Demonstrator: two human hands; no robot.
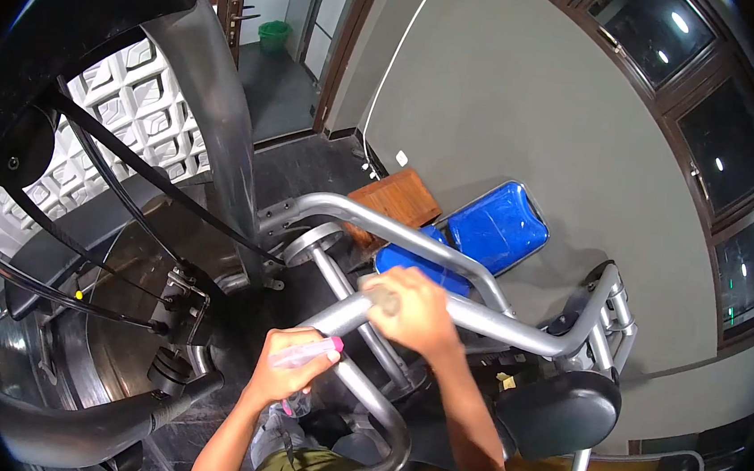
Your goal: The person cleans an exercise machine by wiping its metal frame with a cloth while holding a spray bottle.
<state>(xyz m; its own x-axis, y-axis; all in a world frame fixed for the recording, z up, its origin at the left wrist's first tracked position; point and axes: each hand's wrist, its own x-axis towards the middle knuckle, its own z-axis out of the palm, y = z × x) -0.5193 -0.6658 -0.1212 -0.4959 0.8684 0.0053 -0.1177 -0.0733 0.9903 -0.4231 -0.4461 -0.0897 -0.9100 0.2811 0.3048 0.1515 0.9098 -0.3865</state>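
Note:
My left hand is closed around a clear bottle with a pink cap, just beside the silver tubular frame of a gym machine. On top of that tube, my right hand presses a greyish, blurred cloth or pad. Its fingers are bent over the pad, and blur hides the exact grip. A lower curved tube passes below my left hand towards my body.
Black cables and a dark upright frame stand at the left. A blue folding chair and a wooden box are by the grey wall. A black padded seat lies to the right.

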